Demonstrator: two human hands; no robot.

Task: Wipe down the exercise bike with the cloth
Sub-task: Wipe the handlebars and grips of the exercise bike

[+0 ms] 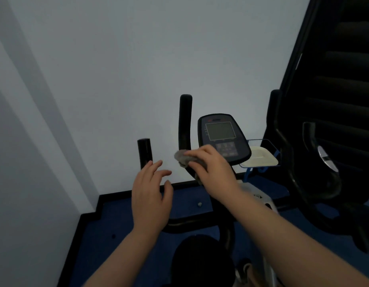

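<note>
Here, a pale wall (127, 69) fills most of the view, meeting a dark blue floor (121, 220) edged by a black skirting. Against it stands the exercise bike (200, 220), its frame black with a curved bar crossing low in front of the person and a white housing showing on the right side. Two black upright handle grips rise from it, a tall one (185, 121) beside the console and a shorter one (144, 151) further left. The console (223, 137) is dark, rounded, with a grey square screen above a cluster of buttons. Just right of it sits a cream tray (260, 159) on a blue bracket. The left hand (151, 195) hovers in front of the short grip, fingers spread and holding nothing. The right hand (210, 170) grips a crumpled grey cloth (182, 158), bunched under its curled fingers at the foot of the tall grip, beside the console's lower left edge.
</note>
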